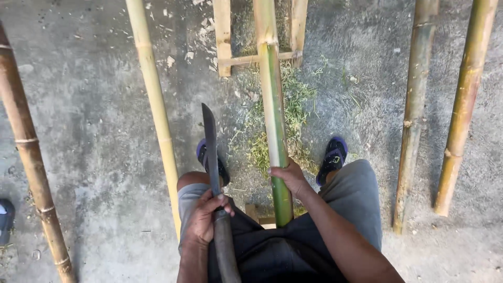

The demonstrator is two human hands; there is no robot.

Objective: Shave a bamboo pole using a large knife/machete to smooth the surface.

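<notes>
Green bamboo pole gripped by right hand; left hand clasps machete.

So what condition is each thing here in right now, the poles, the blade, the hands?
green bamboo pole: lying on a wooden frame, skin partly shaved pale
right hand: gripping the green bamboo pole
left hand: closed on the long knife, blade raised, clear of the pole
yellow bamboo pole: lying on the concrete floor, untouched
shavings: scattered under the pole
other poles: lying at the sides
</notes>
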